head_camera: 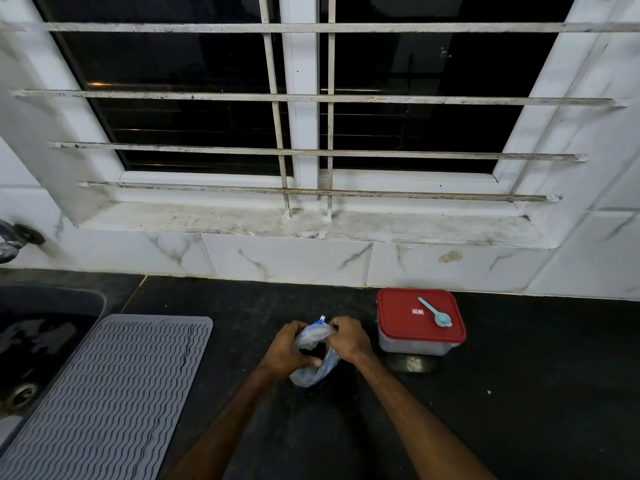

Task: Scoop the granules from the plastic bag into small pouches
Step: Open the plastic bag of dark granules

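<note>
A clear plastic bag (317, 362) with a blue-and-white top strip is held above the black counter (519, 393), near its middle. My left hand (285, 348) grips the bag's left side, fingers curled round it. My right hand (348, 337) grips the bag's upper right edge. The bag's contents are too hidden to tell. A small teal scoop (437, 314) lies on the red lid of a clear plastic box (420, 322) just right of my right hand. No small pouches are in view.
A grey ribbed drying mat (110, 393) lies on the counter to the left. A dark sink (34, 341) with a drain sits at the far left, with a tap (14, 239) above it. A tiled wall and a barred window run along the back.
</note>
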### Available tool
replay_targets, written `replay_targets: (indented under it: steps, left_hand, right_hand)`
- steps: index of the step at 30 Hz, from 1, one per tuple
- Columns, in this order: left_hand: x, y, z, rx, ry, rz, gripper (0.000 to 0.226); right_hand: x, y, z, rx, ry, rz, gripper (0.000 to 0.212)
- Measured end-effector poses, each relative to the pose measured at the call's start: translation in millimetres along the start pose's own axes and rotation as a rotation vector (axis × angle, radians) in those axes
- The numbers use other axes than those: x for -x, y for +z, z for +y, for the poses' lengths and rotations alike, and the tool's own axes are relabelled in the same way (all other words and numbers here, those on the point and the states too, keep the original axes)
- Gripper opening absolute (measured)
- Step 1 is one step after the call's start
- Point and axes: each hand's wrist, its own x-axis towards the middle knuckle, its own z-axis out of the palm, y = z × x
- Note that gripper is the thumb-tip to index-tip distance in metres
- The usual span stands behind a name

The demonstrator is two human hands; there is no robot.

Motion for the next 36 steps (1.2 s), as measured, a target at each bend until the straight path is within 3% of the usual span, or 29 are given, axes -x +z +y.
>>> replay_targets:
  steps: [3,8,10,13,19,25,29,36]
  left_hand:
    - [1,2,1,-0.041,-0.002,0.103,0.022]
    - [-2,4,2,-0.037,-0.022,0.199,0.015]
    - [-2,6,2,-0.017,-0.034,0.185,0.010]
    - [-1,6,-1,-0.001,-0.026,0.180,0.012]
    - [-2,8,-1,0.193,-0.078,0.254,0.017]
    - [0,-4,-13,0.333,-0.113,0.149,0.032]
    - [2,-13,-18,0.270,-0.068,0.052,0.031]
    - [-5,-19,-17,0.109,-0.096,0.201,0.022]
  right_hand:
    - [1,0,1,-0.013,0.003,-0.010,0.013]
    - [7,7,-1,0.018,-0.052,-0.092,0.034]
    - [9,9,-2,0.074,-0.038,-0.100,0.033]
    - [6,9,0,0.084,0.029,-0.034,0.020]
    - [7,6,3,0.074,0.124,-0.035,0.016]
    - [5,11,9,-0.152,0.213,-0.158,0.024]
    - [1,16,11,-0.196,0.168,-0.112,0.020]
    - [-3,19,15,-0.216,0.110,0.043,0.017]
